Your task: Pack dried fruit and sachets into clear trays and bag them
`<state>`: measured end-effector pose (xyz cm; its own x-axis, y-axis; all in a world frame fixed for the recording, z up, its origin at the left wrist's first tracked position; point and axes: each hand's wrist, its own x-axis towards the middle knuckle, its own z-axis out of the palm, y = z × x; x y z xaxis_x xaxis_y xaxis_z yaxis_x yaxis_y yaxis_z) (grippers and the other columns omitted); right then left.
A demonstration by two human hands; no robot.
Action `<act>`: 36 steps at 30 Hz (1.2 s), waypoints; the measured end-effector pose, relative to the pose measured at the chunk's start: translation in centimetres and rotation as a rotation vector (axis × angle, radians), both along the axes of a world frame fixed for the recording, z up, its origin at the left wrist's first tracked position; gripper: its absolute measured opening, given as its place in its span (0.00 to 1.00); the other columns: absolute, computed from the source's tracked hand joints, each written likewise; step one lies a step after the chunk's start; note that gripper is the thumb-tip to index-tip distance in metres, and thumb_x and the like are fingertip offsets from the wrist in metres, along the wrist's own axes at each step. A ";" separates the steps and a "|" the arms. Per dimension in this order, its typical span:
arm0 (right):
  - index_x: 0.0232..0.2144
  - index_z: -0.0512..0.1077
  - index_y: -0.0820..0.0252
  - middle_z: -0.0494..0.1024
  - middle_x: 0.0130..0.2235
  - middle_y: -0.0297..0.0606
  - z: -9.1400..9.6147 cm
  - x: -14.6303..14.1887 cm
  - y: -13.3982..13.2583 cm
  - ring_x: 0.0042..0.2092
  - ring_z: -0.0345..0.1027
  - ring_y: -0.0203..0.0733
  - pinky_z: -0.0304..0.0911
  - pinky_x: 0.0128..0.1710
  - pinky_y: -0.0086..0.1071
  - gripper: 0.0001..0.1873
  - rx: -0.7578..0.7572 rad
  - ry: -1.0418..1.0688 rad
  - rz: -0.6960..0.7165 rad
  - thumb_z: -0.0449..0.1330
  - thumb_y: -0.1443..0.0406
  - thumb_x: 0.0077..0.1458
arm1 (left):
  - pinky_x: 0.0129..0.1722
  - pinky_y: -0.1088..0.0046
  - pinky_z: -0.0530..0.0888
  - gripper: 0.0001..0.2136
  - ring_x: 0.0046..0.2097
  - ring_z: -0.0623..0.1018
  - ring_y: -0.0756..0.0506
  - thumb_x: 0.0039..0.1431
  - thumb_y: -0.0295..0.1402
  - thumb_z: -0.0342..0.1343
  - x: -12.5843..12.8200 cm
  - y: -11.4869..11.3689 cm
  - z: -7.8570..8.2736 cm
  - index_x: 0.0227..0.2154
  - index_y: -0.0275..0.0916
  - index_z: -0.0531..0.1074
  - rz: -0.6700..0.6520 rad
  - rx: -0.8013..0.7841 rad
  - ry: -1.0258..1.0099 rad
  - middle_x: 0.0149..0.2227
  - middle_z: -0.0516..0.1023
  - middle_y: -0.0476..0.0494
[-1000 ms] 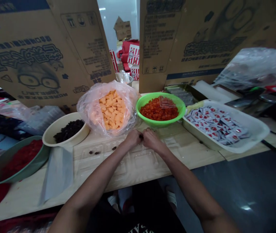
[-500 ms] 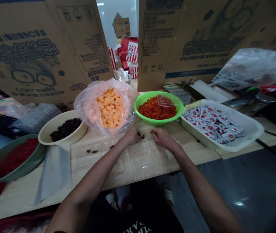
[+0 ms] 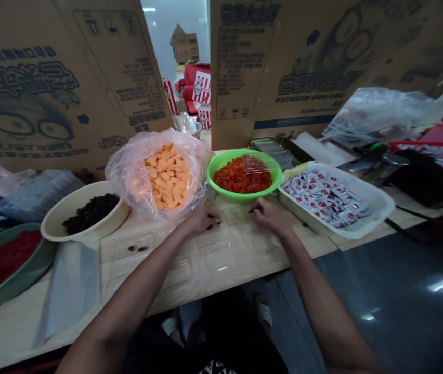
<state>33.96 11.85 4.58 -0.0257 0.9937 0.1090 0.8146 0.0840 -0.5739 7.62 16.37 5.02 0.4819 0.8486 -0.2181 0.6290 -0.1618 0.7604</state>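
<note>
My left hand rests on a clear plastic tray, its pinched fingertips at dark dried fruit bits. My right hand is beside the green bowl, close to its front rim, with a dark speck at one fingertip. That bowl holds diced red-orange fruit and a small clear plastic piece. Orange cubes fill an open clear bag left of it. Further left, a cream bowl holds dark raisins. A few dark bits lie on the clear tray.
A white tray of red-and-white sachets sits right of my right hand. A grey-green bowl of red food and a grey sheet lie at left. Upright cardboard boxes stand behind the wooden table.
My hands have moved apart from nearly touching. The right hand now sits closer to the green bowl. The whole scene has shifted left in view as my head turned.
</note>
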 end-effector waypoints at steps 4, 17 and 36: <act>0.37 0.74 0.64 0.80 0.37 0.46 -1.6 3.7 0.9 0.38 0.72 0.44 0.61 0.37 0.30 0.12 -0.001 -0.095 -0.153 0.53 0.73 0.53 | 0.26 0.76 0.66 0.08 0.23 0.68 0.52 0.55 0.33 0.62 2.0 -0.6 0.8 0.36 0.34 0.77 0.163 -0.096 -0.173 0.23 0.73 0.49; 0.41 0.75 0.66 0.81 0.40 0.46 -1.7 2.0 0.3 0.41 0.73 0.44 0.61 0.40 0.30 0.16 -0.007 -0.222 0.003 0.52 0.75 0.53 | 0.42 0.70 0.70 0.08 0.40 0.78 0.44 0.58 0.27 0.57 10.9 -1.5 -1.1 0.37 0.34 0.81 0.227 0.211 0.018 0.37 0.82 0.40; 0.46 0.78 0.66 0.74 0.43 0.50 -1.9 2.1 -2.2 0.45 0.68 0.47 0.63 0.48 0.36 0.22 0.083 -0.318 0.131 0.51 0.77 0.53 | 0.35 0.74 0.73 0.11 0.34 0.77 0.48 0.65 0.33 0.53 7.6 -4.1 0.4 0.33 0.33 0.78 0.388 -0.062 -0.398 0.31 0.79 0.43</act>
